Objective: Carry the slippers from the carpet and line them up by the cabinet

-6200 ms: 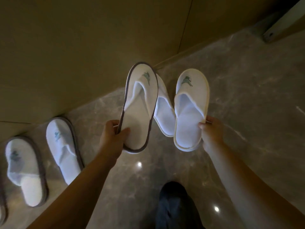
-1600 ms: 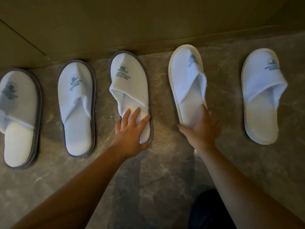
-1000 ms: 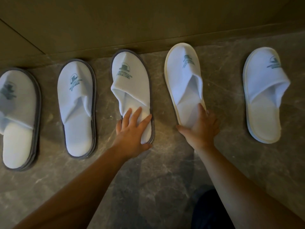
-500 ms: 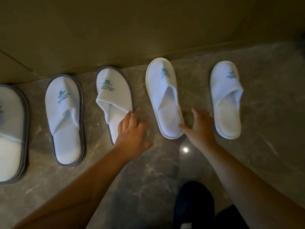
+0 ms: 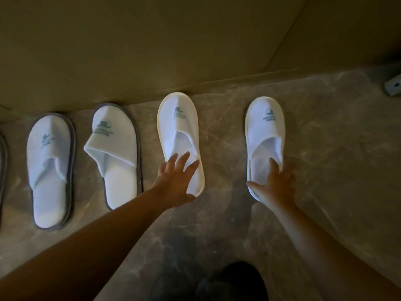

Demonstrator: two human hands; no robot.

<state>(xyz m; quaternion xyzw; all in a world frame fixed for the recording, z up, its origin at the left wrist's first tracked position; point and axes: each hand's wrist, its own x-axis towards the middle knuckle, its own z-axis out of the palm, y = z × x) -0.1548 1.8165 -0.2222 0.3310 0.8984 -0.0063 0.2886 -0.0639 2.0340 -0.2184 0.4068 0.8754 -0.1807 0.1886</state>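
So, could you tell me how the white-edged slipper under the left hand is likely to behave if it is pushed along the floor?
The white-edged slipper looks thin and soft, so it is probably light and floppy. The polished floor looks smooth, so it should slide easily and may pivot under the left hand, which lies on its heel end.

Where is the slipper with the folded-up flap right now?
In the head view, the gray-trimmed slipper sits left of center, toe against the cabinet, between another gray-trimmed one and the white-edged slipper.

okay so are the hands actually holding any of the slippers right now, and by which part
Neither is gripped. The left hand rests flat on one white-trimmed slipper's heel; the right hand lies on the other's heel.
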